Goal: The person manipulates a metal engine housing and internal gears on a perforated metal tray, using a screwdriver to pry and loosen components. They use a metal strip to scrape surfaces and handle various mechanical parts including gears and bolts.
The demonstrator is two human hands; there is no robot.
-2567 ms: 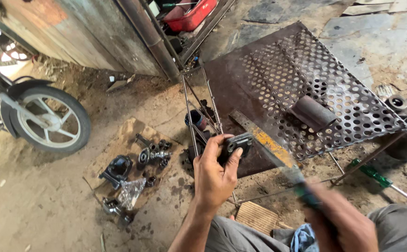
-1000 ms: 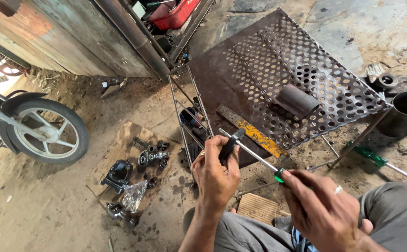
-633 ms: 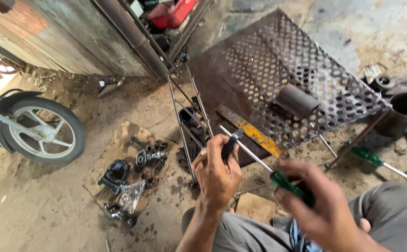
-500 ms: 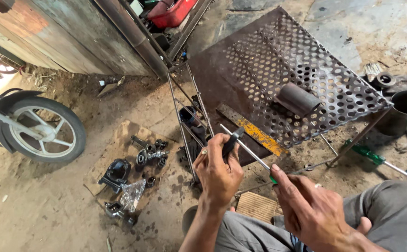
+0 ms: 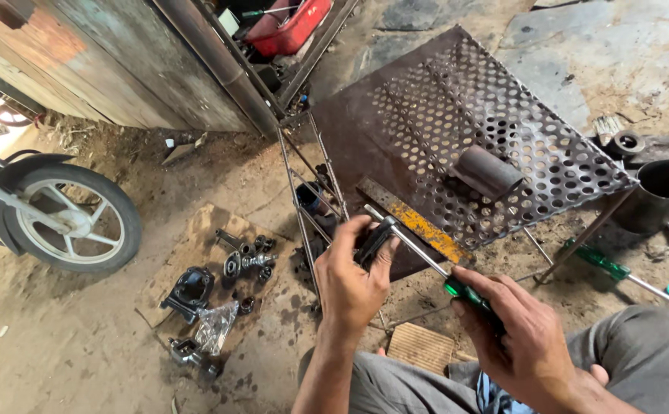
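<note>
Head: red tray (image 5: 297, 29) holds tools; black bucket (image 5: 659, 195) right

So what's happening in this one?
A person sits on a dirt workshop floor. The left hand grips a small dark part, and the right hand holds a green-handled screwdriver with its shaft reaching to that part. Other parts lie on cardboard to the left, by a motorbike wheel. A perforated metal table stands ahead.

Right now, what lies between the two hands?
In the head view, only the screwdriver's bare metal shaft spans the gap: the right hand grips its green handle, and the tip meets the small dark part held in the left hand.
</note>
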